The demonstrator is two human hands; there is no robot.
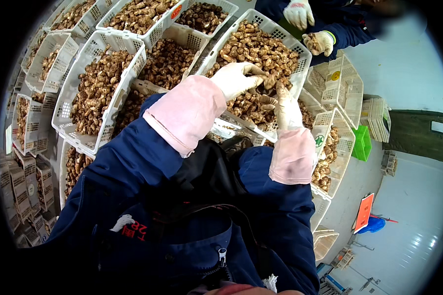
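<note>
Both my hands wear pale gloves with pink cuffs and work over a white plastic crate heaped with small brown mushrooms. My left hand reaches in from the left, its fingers and thumb closed in a pinch on a mushroom. Close on its right, my right hand points up into the crate with its fingers bent over the heap. Its fingertips look soiled. What lies between them, if anything, blends with the mushrooms below.
More mushroom-filled crates stand left, such as one crate, and right, like another crate. Across the crate, a co-worker's gloved hands hang near its far edge. Stacked crates and a green crate stand farther right.
</note>
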